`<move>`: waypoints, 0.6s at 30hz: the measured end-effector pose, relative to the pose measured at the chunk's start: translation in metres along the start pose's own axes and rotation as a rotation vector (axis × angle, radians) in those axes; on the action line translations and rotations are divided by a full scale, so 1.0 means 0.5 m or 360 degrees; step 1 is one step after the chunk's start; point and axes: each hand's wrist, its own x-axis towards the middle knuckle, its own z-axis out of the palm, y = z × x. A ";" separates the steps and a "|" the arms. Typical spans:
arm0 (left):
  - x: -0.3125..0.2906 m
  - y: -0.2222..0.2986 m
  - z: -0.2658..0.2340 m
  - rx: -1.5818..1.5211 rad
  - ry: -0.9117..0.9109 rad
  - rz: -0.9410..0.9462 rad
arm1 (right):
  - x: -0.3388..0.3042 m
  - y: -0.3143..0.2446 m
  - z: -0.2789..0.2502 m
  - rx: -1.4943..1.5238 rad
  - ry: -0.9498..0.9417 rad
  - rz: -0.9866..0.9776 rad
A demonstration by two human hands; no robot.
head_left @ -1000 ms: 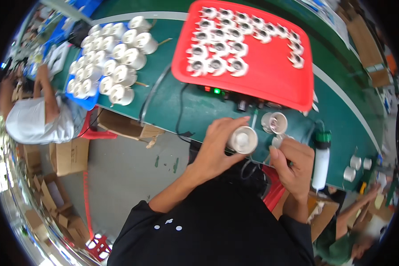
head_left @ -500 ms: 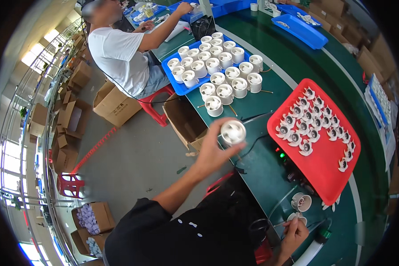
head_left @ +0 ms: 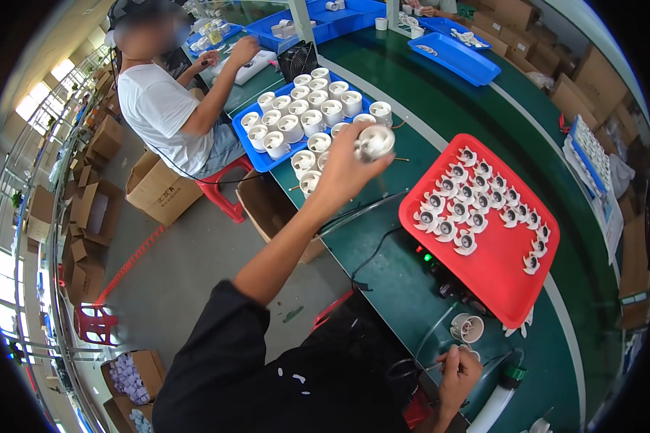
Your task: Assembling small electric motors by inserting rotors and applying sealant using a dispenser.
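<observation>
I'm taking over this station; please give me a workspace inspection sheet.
Surface: green bench, white stripe along it.
Job's things: white cups in and beside blue tray; finned white rotors on red tray.
Clutter: green-capped white cylinder, lower right.
Hands: left hand holds a blurred white cup; right hand near an open cup, its grip unclear.
Cables: black cable left of red tray.
Surroundings: co-worker in white shirt; cardboard boxes on floor.
</observation>
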 end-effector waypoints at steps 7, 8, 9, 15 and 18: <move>0.173 -0.152 0.165 0.0474 -0.0127 0.0202 | -0.003 -0.048 -0.008 -0.0027 -0.0072 0.0023; 0.173 -0.179 0.170 0.0620 -0.0061 0.0305 | -0.007 -0.055 -0.006 0.0012 -0.0064 0.0004; 0.172 -0.190 0.171 0.0886 -0.0048 0.0476 | -0.007 -0.055 -0.006 0.0046 -0.0041 -0.0014; 0.126 -0.118 0.120 0.1069 0.0126 0.0358 | 0.034 -0.058 -0.067 -0.0212 -0.0170 -0.0283; 0.041 -0.011 0.071 0.0681 0.0255 0.0690 | 0.133 -0.054 -0.085 -0.0262 0.0073 -0.0274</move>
